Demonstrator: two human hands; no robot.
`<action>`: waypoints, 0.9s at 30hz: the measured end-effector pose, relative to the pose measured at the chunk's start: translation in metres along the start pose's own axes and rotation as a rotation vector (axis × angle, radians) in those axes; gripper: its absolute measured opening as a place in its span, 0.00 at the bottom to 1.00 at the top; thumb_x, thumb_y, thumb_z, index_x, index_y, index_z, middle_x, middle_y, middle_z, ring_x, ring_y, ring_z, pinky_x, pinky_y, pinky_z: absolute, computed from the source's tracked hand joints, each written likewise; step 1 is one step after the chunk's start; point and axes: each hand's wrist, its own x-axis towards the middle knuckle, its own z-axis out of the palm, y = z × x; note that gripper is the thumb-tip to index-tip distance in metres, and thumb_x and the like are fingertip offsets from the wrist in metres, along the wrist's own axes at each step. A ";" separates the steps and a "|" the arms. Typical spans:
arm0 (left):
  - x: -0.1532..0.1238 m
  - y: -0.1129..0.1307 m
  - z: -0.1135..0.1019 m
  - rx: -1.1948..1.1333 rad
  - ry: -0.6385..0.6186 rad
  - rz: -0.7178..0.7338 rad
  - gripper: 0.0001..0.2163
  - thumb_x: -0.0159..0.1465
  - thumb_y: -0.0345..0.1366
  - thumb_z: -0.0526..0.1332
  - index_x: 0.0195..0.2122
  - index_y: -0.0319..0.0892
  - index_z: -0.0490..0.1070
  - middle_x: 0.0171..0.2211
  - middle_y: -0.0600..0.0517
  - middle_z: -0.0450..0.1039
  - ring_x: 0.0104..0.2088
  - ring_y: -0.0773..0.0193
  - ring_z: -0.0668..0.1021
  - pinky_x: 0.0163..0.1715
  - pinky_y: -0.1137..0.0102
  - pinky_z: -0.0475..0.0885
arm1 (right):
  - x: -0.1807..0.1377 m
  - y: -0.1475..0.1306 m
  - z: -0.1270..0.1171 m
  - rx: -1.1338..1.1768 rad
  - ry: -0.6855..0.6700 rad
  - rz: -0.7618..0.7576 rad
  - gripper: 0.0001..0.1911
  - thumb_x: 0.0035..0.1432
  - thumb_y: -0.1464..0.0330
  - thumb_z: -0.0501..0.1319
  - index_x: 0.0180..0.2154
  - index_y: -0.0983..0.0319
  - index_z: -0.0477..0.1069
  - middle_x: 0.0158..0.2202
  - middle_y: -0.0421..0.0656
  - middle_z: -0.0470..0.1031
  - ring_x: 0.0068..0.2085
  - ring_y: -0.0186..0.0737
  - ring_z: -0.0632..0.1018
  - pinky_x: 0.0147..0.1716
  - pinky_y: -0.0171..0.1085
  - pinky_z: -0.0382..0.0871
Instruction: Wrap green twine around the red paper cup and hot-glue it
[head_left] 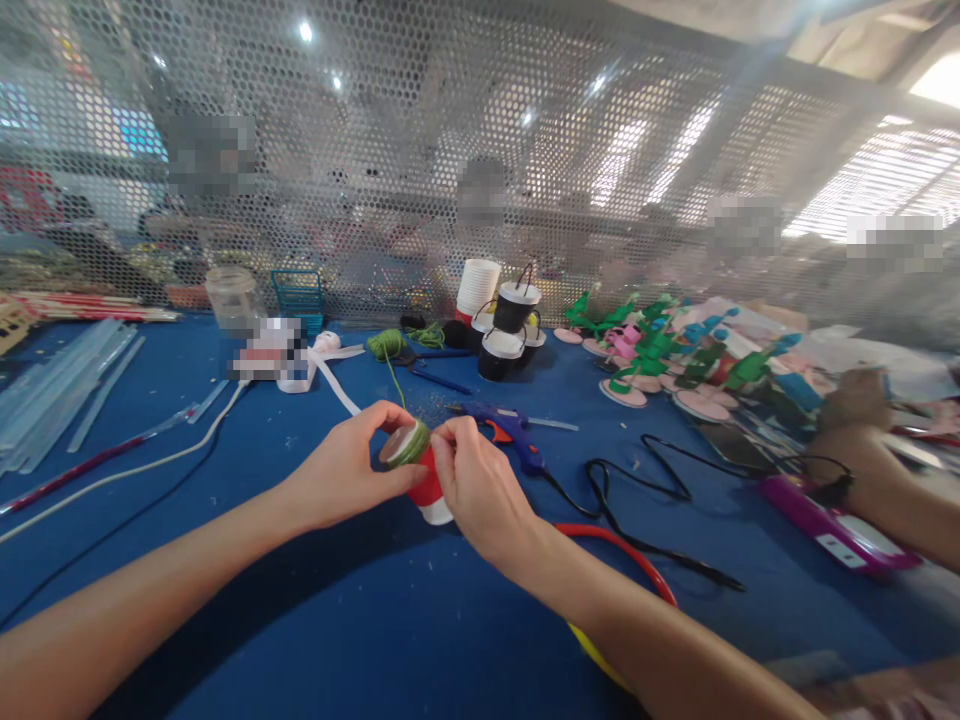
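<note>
A red paper cup (427, 488) is tilted on its side between my hands, its white rim toward me. Green yarn (415, 445) is wrapped round its base end. My left hand (352, 465) grips that end, thumb below and fingers above. With thumb and forefinger together, my right hand (480, 480) pinches at the edge of the wrapped yarn; its fingertips are partly hidden. One strand runs back to a green yarn ball (386, 346). Just beyond my right hand lies a blue glue gun (517, 437) with an orange trigger.
Stacked white cups (478, 287) and small black buckets (501, 355) stand at the back. Green craft figures (652, 365) crowd the right, near another person's arm (877, 470) and a purple power strip (832, 525). Black cord (600, 490) crosses the blue table; glue sticks (67, 390) lie left.
</note>
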 end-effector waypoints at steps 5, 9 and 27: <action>-0.002 0.003 0.003 0.064 0.049 -0.064 0.15 0.50 0.40 0.60 0.38 0.41 0.65 0.37 0.50 0.71 0.38 0.56 0.72 0.40 0.61 0.66 | -0.002 0.001 0.004 -0.153 0.108 -0.149 0.09 0.60 0.72 0.45 0.28 0.61 0.58 0.22 0.45 0.70 0.24 0.39 0.72 0.23 0.35 0.65; -0.003 0.003 0.005 0.071 0.050 -0.072 0.15 0.50 0.40 0.60 0.39 0.41 0.65 0.36 0.50 0.71 0.37 0.56 0.72 0.38 0.61 0.66 | -0.003 0.000 0.004 -0.209 0.120 -0.170 0.10 0.60 0.72 0.45 0.28 0.61 0.59 0.22 0.44 0.70 0.24 0.39 0.72 0.24 0.36 0.66; 0.003 -0.007 -0.005 -0.004 -0.132 0.085 0.17 0.53 0.34 0.59 0.45 0.42 0.62 0.47 0.50 0.68 0.48 0.57 0.71 0.48 0.61 0.65 | -0.002 0.001 -0.008 0.103 -0.135 0.040 0.06 0.58 0.70 0.46 0.28 0.59 0.54 0.29 0.46 0.69 0.29 0.39 0.71 0.29 0.38 0.66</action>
